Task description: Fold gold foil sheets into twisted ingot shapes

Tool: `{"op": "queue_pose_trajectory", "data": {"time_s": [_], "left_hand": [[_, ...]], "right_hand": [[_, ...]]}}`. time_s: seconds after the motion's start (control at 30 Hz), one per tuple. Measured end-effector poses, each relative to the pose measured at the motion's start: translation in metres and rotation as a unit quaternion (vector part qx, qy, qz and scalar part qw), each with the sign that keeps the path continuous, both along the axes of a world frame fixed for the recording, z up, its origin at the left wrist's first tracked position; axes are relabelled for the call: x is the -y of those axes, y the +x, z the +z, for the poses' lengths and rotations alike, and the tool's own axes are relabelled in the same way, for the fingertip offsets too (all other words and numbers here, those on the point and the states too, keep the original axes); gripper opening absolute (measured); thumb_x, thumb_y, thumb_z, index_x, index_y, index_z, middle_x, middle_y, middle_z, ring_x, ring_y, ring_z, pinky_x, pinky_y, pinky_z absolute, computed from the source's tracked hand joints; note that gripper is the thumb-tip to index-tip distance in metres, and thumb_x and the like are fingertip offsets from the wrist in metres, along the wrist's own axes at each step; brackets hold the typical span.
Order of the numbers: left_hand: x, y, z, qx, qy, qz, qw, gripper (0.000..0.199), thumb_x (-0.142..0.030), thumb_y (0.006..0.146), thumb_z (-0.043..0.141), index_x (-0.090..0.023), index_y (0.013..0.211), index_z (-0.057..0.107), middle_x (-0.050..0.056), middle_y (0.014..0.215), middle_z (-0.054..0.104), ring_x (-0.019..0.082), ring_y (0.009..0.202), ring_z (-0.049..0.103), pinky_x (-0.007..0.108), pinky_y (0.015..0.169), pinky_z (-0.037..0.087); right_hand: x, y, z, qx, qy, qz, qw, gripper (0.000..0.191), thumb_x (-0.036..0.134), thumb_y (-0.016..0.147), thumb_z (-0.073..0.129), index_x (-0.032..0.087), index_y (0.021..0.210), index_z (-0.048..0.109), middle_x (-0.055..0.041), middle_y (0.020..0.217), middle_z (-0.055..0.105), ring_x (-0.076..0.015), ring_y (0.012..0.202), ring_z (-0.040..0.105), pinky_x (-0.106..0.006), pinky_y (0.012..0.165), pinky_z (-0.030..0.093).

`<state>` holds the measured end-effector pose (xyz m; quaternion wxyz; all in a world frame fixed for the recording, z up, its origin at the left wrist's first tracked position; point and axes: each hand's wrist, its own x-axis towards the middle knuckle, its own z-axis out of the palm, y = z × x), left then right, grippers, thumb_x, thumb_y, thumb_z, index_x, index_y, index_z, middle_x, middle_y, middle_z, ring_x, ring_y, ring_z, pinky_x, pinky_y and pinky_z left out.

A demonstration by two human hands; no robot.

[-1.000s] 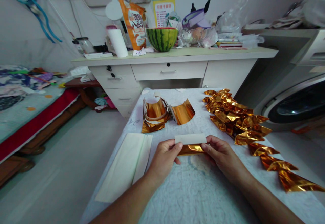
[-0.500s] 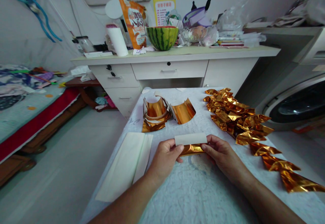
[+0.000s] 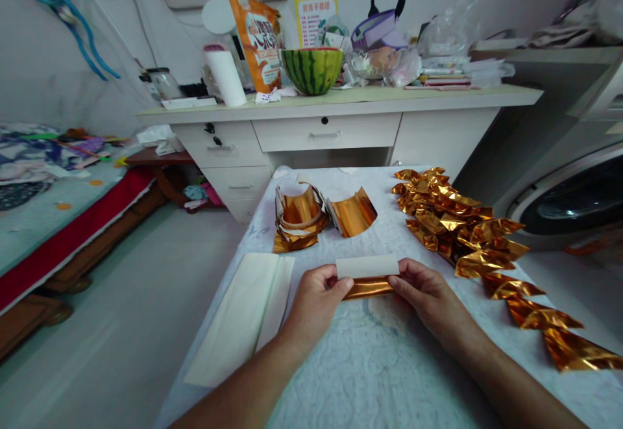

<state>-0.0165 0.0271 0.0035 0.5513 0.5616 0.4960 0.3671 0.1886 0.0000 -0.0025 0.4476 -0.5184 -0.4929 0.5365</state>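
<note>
A gold foil sheet with a white backing (image 3: 367, 266) is held level above the cloth-covered table (image 3: 341, 377). Its left end is pinched by my left hand (image 3: 321, 296), its right end by my right hand (image 3: 428, 293). The white side shows at the top; below it the gold part (image 3: 368, 288) is curled over. Beyond my hands lie a stack of curved gold sheets (image 3: 298, 218) and a separate curved sheet (image 3: 354, 213). Flat white paper (image 3: 238, 318) rests left of my left hand. Folded gold foil pieces (image 3: 450, 221) are heaped at the right.
Behind the table stands a white desk (image 3: 326, 132) bearing a watermelon half (image 3: 312, 71), an orange pouch (image 3: 257, 43) and a paper roll (image 3: 226, 78). A washing machine (image 3: 574, 156) is at the right, a bed (image 3: 63, 221) at the left.
The gold part between my hands has become a narrower, smoother strip. Both hands keep their grip and have hardly moved.
</note>
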Motion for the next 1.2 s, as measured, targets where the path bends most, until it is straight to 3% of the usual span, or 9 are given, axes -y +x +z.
{"op": "queue_pose_trajectory", "data": {"time_s": [0.2,0.33,0.47,0.63,0.73,0.9,1.03,1.2], "left_hand": [[-0.001,-0.001,-0.005,-0.008,-0.006,-0.009,1.0,0.025,-0.033,0.079,0.063,-0.013,0.091,0.072,0.003,0.075,0.067,0.016,0.068,0.057,0.024,0.062,0.041],[-0.001,-0.001,-0.002,-0.018,0.007,-0.005,1.0,0.019,-0.032,0.077,0.062,-0.014,0.079,0.067,0.0,0.069,0.062,0.013,0.062,0.051,0.022,0.057,0.037],[0.0,0.001,0.002,-0.076,0.044,0.012,0.996,0.016,-0.028,0.075,0.061,-0.016,0.065,0.057,-0.004,0.06,0.052,0.011,0.058,0.046,0.021,0.054,0.033],[-0.001,0.001,0.002,-0.172,0.069,0.007,0.983,0.018,-0.025,0.075,0.06,-0.018,0.06,0.053,-0.004,0.057,0.05,0.012,0.057,0.046,0.022,0.053,0.03],[-0.001,0.001,-0.001,-0.218,0.091,0.002,0.972,0.017,-0.025,0.077,0.059,-0.018,0.062,0.055,-0.004,0.059,0.052,0.013,0.059,0.048,0.023,0.055,0.028],[-0.003,0.002,0.0,-0.325,0.147,-0.002,0.934,0.023,-0.023,0.077,0.062,-0.019,0.057,0.051,-0.002,0.061,0.054,0.016,0.066,0.05,0.026,0.062,0.029],[-0.003,0.002,0.002,-0.375,0.18,-0.003,0.909,0.025,-0.023,0.077,0.065,-0.018,0.058,0.05,-0.002,0.066,0.057,0.018,0.074,0.052,0.029,0.069,0.03],[-0.004,-0.001,0.002,-0.368,0.177,-0.014,0.913,0.024,-0.021,0.079,0.062,-0.019,0.059,0.05,-0.002,0.069,0.058,0.018,0.077,0.052,0.03,0.072,0.03]], "right_hand": [[0.0,0.0,0.001,0.028,0.001,-0.005,1.0,0.028,0.048,0.085,0.061,0.02,0.081,0.056,0.0016,0.072,0.058,-0.0135,0.065,0.051,-0.024,0.059,0.038],[0.0,-0.002,0.002,0.1,0.031,-0.017,0.994,0.025,0.044,0.086,0.057,0.021,0.077,0.054,0.001,0.071,0.057,-0.0145,0.066,0.051,-0.025,0.058,0.039],[0.003,-0.004,0.0,0.229,0.054,-0.039,0.971,0.021,0.04,0.087,0.053,0.022,0.076,0.053,0.003,0.063,0.051,-0.014,0.058,0.047,-0.025,0.052,0.034],[0.005,-0.005,-0.002,0.345,0.074,-0.049,0.934,0.015,0.034,0.086,0.053,0.022,0.076,0.051,0.0008,0.067,0.056,-0.0161,0.061,0.051,-0.027,0.054,0.036],[0.005,-0.006,-0.003,0.37,0.081,-0.063,0.924,0.01,0.032,0.085,0.053,0.023,0.086,0.051,-0.0001,0.071,0.059,-0.0178,0.065,0.055,-0.028,0.058,0.039],[0.003,-0.011,-0.008,0.364,0.086,-0.087,0.923,0.025,0.029,0.084,0.05,0.022,0.107,0.043,0.0012,0.072,0.059,-0.0191,0.067,0.058,-0.029,0.06,0.041],[0.002,-0.014,-0.01,0.374,0.084,-0.089,0.919,0.017,0.028,0.083,0.05,0.023,0.098,0.043,0.0004,0.073,0.059,-0.0196,0.069,0.058,-0.029,0.06,0.041],[0.002,-0.013,-0.008,0.418,0.094,-0.086,0.899,0.007,0.026,0.082,0.051,0.023,0.083,0.045,-0.0012,0.073,0.059,-0.0196,0.069,0.056,-0.029,0.06,0.038]]}}
